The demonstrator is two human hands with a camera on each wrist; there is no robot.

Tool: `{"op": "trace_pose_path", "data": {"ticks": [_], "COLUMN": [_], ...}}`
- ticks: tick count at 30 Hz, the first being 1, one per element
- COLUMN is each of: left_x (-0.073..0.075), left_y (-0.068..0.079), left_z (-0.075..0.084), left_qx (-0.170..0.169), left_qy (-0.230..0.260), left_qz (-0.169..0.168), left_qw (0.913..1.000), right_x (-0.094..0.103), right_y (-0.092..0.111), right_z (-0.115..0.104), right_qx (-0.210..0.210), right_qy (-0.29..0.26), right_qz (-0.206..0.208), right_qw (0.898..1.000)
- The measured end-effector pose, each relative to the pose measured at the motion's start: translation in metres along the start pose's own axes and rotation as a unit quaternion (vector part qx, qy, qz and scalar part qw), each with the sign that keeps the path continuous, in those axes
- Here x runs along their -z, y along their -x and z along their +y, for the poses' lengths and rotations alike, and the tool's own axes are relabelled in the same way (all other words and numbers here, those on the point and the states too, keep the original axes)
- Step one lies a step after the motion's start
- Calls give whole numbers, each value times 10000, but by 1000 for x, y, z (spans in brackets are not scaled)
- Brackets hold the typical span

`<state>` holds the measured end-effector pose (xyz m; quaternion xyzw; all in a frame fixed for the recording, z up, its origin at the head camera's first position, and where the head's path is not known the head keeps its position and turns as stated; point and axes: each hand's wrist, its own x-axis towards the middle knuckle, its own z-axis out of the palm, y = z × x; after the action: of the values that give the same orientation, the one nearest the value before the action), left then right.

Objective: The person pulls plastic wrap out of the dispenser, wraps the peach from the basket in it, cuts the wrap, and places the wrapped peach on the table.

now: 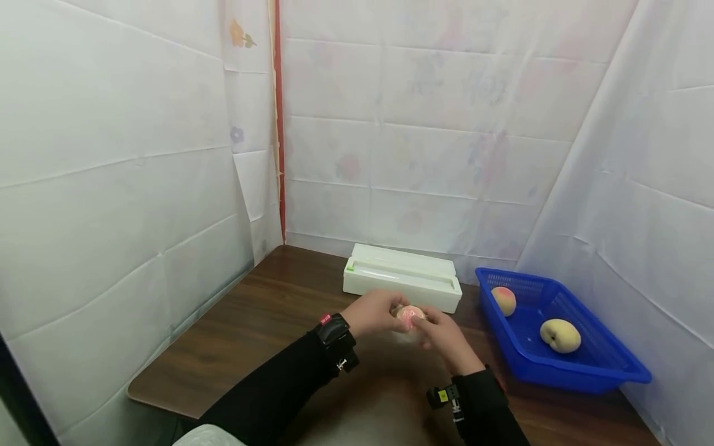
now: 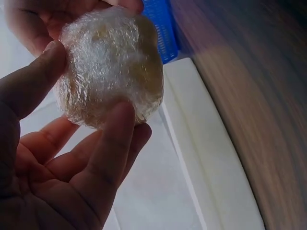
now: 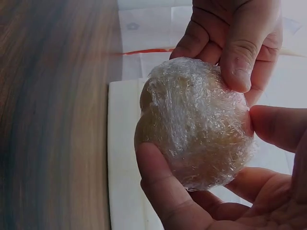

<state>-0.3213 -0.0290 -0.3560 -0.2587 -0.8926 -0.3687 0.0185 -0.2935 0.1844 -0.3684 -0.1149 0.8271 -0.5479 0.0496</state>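
Both hands hold a peach [image 1: 411, 314] above the table. Crinkled cling film covers much of it, and a bare pale yellow side shows in the left wrist view. My left hand [image 1: 372, 313] grips it from the left, thumb on one side and fingertips on the other. From the right, my right hand [image 1: 446, 337] pinches it between thumb and fingers. Seen by the right wrist camera, the wrapped peach [image 3: 196, 122] has a pink patch near the right thumb, and the film is bunched over its face.
Behind the hands, a white cling film box [image 1: 398, 294] lies on the brown wooden table [image 1: 223, 347], its lid raised. To the right stands a blue plastic basket [image 1: 519, 362] holding a pinkish peach [image 1: 504, 301] and a pale yellow peach [image 1: 560, 336]. White sheeting [image 1: 424, 155] surrounds the table.
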Motion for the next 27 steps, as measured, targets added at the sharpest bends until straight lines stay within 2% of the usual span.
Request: {"op": "trace_pose_path", "data": {"ticks": [6, 14, 20, 27], "left_x": [-10, -22, -21, -17], "left_y": [2, 3, -3, -13], "left_z": [-9, -19, -17, -17], "left_qx": [71, -18, -29, 123], "left_qy": [112, -20, -342, -431], "left_qz": [-4, 44, 40, -58], "left_qw": [9999, 10000, 9994, 9990], "right_x": [-9, -13, -7, -6], "right_y": [-1, 2, -2, -12], "right_z": [10, 18, 16, 14], "right_qx": [-120, -217, -152, -277], "right_qy": [51, 104, 381, 404], "right_qz": [138, 128, -52, -46], "right_qw": [9998, 9996, 9991, 9988]}}
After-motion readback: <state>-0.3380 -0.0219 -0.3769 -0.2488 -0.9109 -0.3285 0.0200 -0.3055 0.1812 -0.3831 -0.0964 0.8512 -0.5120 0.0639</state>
